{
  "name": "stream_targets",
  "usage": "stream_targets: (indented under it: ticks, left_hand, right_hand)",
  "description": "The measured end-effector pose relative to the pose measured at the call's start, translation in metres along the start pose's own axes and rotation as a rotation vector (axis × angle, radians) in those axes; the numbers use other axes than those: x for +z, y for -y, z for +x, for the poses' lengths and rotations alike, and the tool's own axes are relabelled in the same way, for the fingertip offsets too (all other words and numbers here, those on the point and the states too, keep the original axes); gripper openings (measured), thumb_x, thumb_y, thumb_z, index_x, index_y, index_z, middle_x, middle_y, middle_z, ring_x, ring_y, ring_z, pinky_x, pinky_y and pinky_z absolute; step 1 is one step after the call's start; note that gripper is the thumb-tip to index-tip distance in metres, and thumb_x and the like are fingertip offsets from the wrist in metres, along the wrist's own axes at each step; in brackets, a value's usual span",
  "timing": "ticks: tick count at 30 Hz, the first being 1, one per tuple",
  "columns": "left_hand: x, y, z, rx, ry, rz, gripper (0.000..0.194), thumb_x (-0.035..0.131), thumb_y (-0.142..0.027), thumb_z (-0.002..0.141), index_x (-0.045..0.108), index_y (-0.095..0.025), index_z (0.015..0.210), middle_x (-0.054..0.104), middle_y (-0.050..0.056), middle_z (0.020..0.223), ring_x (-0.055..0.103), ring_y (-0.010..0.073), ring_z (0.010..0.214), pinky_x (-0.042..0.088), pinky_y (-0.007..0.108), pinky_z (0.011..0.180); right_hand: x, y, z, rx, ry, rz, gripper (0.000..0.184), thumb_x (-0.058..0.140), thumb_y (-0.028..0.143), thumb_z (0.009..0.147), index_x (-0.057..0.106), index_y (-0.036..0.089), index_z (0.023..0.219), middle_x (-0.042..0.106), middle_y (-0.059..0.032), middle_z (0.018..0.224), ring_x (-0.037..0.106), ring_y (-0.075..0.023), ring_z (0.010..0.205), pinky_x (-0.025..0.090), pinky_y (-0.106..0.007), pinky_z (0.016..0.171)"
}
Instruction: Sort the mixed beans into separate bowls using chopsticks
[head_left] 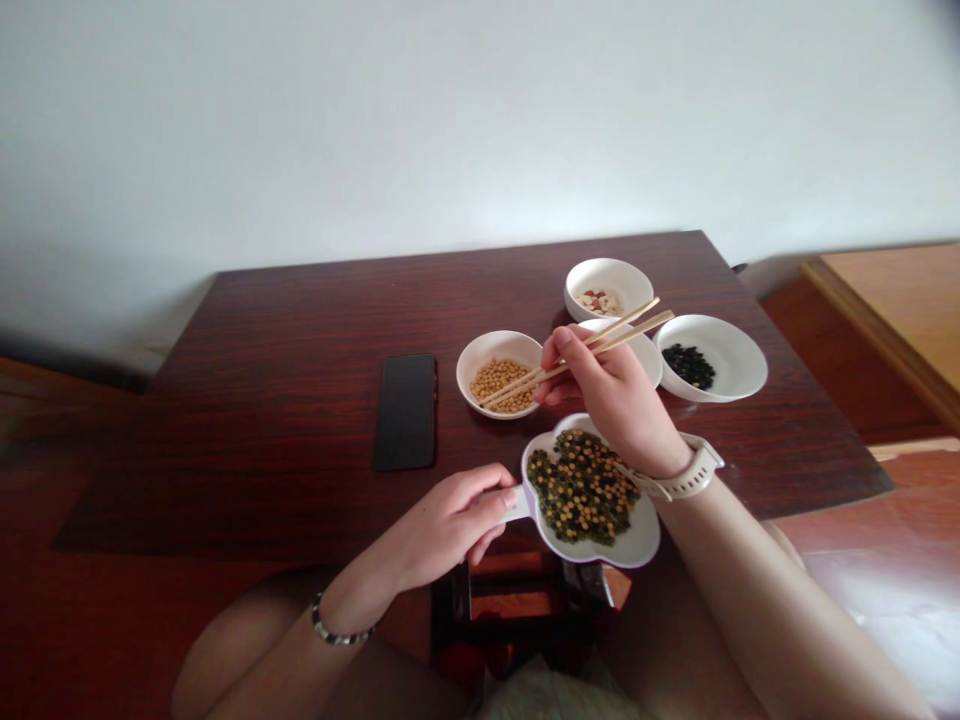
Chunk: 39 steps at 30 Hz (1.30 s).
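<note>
while your right hand [611, 395] pinches the chopsticks [577, 355] between thumb and fingers, their long axis runs from upper right down to lower left, and the tips sit over the bowl of yellow beans [501, 373], at or just above the beans; you can't tell whether they touch. the tips look nearly together, and whether a bean is caught between them is too small to tell. the mixed dish [592, 490] lies below that hand, toward you, at the table [300, 330] edge, so the tips point away from it, to its upper left. your left hand [450, 525] is clamped on the dish's handle at its left side, fingers curled round it. the black-bean bowl [712, 360] is well to the right of the tips.
</note>
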<state>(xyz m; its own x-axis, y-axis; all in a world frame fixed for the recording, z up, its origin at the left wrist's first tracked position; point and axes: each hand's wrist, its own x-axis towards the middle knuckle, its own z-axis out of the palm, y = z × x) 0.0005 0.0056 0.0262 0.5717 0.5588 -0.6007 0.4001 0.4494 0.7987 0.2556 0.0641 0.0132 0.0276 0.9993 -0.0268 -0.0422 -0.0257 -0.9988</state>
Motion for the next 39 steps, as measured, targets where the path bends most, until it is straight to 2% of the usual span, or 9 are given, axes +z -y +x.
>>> stream_targets:
  ticks: [9,20,29,34,39]
  left_hand:
    - [-0.001,0.000,0.002,-0.002,0.006,0.007,0.047,0.078,-0.063,0.126,0.060,-0.028,0.100,0.060,-0.007,0.077,0.053,0.0174,0.070,0.039,0.034,0.074]
    - [0.000,0.000,0.000,0.021,-0.005,0.017,0.052,0.079,-0.070,0.124,0.060,-0.028,0.100,0.061,-0.006,0.077,0.054,0.0177,0.070,0.041,0.033,0.073]
    - [-0.002,0.004,0.001,0.026,0.006,0.008,0.044,0.077,-0.063,0.127,0.062,-0.027,0.104,0.062,-0.007,0.078,0.054,0.0177,0.071,0.041,0.033,0.075]
    - [-0.001,0.003,0.000,0.024,0.009,0.012,0.046,0.078,-0.064,0.127,0.062,-0.028,0.103,0.062,-0.007,0.077,0.054,0.0176,0.070,0.042,0.033,0.074]
    - [0.000,0.000,0.000,0.026,-0.015,0.019,0.050,0.079,-0.067,0.124,0.061,-0.028,0.100,0.062,-0.007,0.076,0.053,0.0178,0.069,0.042,0.034,0.073]
  right_hand:
    - [0.002,0.003,-0.003,0.059,-0.038,0.129,0.070,0.099,0.091,0.104,0.075,0.025,0.097,0.077,-0.0011,0.086,0.079,-0.0135,0.069,0.070,-0.022,0.065]
    - [0.006,0.005,-0.002,0.045,-0.053,0.137,0.072,0.102,0.091,0.099,0.076,0.024,0.096,0.076,-0.0004,0.087,0.080,-0.0133,0.070,0.072,-0.022,0.066]
    - [0.009,0.001,-0.002,0.053,-0.032,0.096,0.068,0.098,0.089,0.105,0.077,0.025,0.098,0.082,-0.0023,0.094,0.086,-0.0147,0.072,0.074,-0.023,0.067]
    - [0.011,0.005,-0.006,0.045,-0.039,0.104,0.067,0.097,0.085,0.109,0.076,0.023,0.097,0.082,-0.0019,0.092,0.088,-0.0129,0.070,0.073,-0.017,0.066]
    - [0.011,0.007,-0.006,0.055,-0.056,0.147,0.069,0.102,0.084,0.105,0.076,0.021,0.096,0.083,-0.0015,0.088,0.089,-0.0119,0.069,0.075,-0.015,0.074]
